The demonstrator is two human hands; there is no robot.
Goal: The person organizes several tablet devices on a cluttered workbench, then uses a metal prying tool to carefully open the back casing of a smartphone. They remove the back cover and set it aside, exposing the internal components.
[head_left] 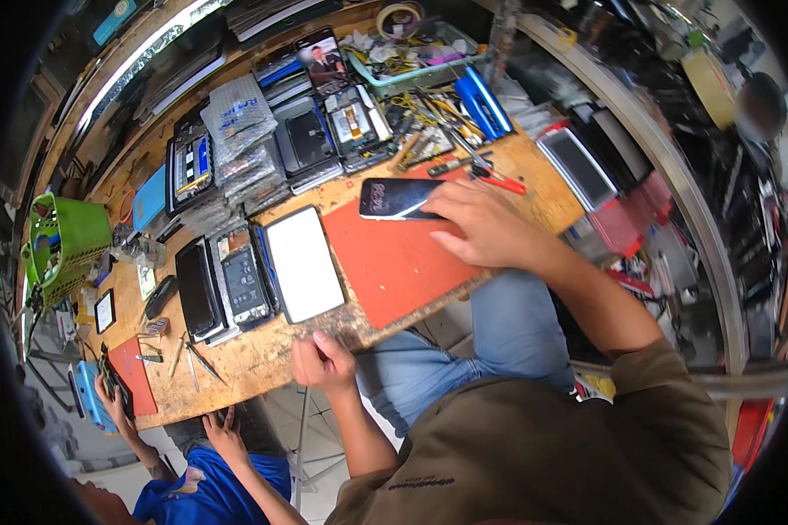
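Note:
A dark smartphone (pixel 397 199) with a lit screen lies on an orange-red work mat (pixel 403 271). My right hand (pixel 477 219) reaches over its right end, fingers bent onto the phone's edge and thumb lower down. My left hand (pixel 324 360) is at the table's front edge, its fingers curled in and thumb up, with nothing visible in it. Left of the mat is a flat white panel with a dark rim (pixel 305 264). Just beyond the phone are red-handled pliers (pixel 499 179).
Opened tablets (pixel 245 276) and bubble-wrapped parcels (pixel 241 122) crowd the wooden table's (pixel 162 385) left and back. Tools (pixel 429 122) and a teal tray (pixel 420 77) are at the back. A person in blue (pixel 210 481) works at the lower left, holding a device.

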